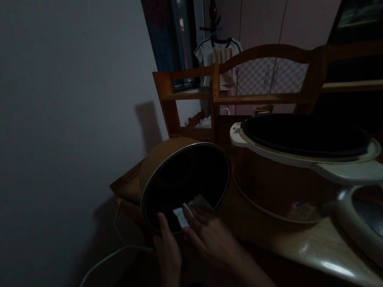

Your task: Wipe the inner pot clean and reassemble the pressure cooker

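Observation:
A round inner pot (166, 148), golden outside and dark inside, lies tilted on the table with its mouth facing me. My left hand (168, 250) grips its lower rim, thumb over the edge and the other fingers mostly hidden below. Just inside the mouth, my right hand (208, 233) is closed on a white tissue (181, 217), which sticks out between the fingers near the pot's lower wall. To the right stands a rice cooker body (279, 182) with a pale rim and a wide dark opening.
A pale appliance lid (366, 232) lies at the lower right. Behind the pots runs a wooden shelf rack (260, 97). On the left are a grey wall (54, 112) and a white cord (98, 266). The table's glossy front edge (304, 247) shows below the cooker.

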### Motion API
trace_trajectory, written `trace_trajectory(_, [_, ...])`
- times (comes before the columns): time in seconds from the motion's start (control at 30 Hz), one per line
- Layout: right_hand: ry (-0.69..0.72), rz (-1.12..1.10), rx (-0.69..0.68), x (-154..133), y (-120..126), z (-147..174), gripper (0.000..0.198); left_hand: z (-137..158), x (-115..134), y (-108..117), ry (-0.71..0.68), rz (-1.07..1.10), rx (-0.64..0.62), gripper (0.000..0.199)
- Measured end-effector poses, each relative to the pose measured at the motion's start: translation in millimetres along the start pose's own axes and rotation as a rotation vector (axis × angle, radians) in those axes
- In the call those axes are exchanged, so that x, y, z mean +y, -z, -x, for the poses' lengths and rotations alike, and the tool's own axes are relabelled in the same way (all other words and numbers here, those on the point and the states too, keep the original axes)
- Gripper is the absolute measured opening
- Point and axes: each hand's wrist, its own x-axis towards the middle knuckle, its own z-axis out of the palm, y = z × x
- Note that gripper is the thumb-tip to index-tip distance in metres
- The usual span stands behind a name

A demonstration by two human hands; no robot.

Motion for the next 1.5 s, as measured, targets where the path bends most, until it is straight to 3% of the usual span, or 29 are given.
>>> trace_trajectory(0.17, [0.028, -0.12, -0.001, -5, -4, -4, 0.046, 1, 5, 2, 0.078, 0.053, -0.101, 0.087])
trace_trajectory(0.3, [0.023, -0.136, 0.003, -6, -4, -4, 0.047, 3, 8, 1, 0.048, 0.114, -0.064, 0.08])
trace_trajectory(0.57, [0.042, -0.091, 0.016, -6, -7, -2, 0.05, 1, 5, 0, 0.116, 0.047, -0.026, 0.084])
trace_trajectory(0.87, [0.049, -0.016, 0.028, -7, -20, 6, 0.062, 1, 6, -1, 0.109, 0.132, -0.056, 0.08])
trace_trajectory(1.07, [0.035, -0.042, 0.031, -10, -17, 6, 0.055, 1, 5, -1, 0.102, 0.099, -0.048, 0.084])
trace_trajectory(1.33, [-0.008, -0.192, 0.006, -9, 8, -13, 0.038, 5, 11, 0, 0.027, 0.139, -0.047, 0.076])
trace_trajectory(1.5, [-0.007, -0.103, 0.047, -9, -5, -16, 0.035, 4, 8, 0, 0.09, 0.089, -0.038, 0.088])
